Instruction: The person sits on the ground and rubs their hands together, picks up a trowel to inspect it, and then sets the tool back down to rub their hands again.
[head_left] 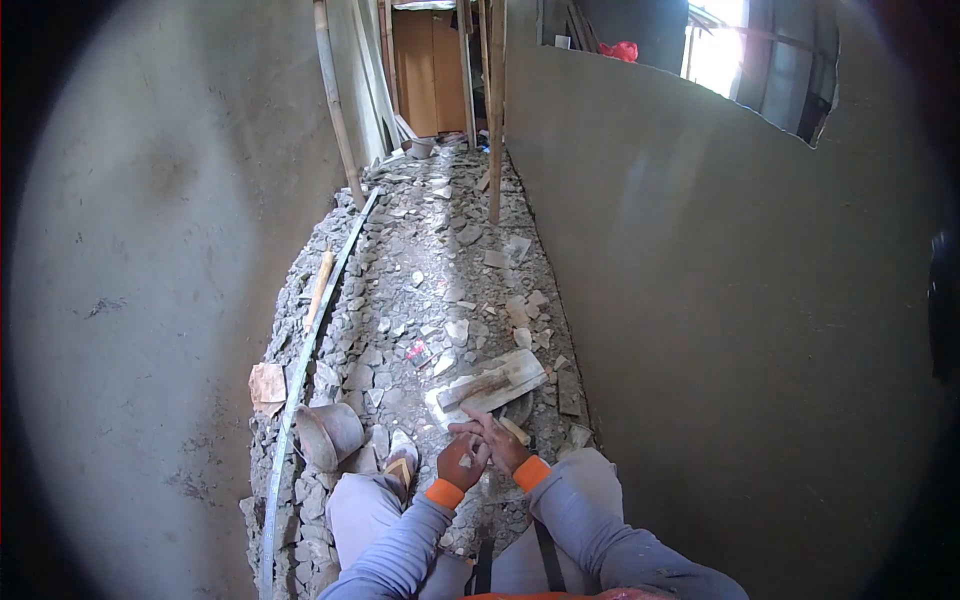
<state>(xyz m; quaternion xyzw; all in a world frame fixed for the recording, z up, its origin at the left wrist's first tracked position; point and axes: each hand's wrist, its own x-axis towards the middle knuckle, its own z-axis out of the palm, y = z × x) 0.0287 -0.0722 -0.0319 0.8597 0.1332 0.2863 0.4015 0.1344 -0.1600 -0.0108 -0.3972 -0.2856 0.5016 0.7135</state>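
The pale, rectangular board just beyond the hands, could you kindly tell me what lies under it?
Broken grey rubble shows around the board, and a grey, curved-edged object shows along its near side. Whatever lies directly beneath is covered.

No legible text, numbers or signs, red packet (418,352) on the rubble (405,265) too small to read
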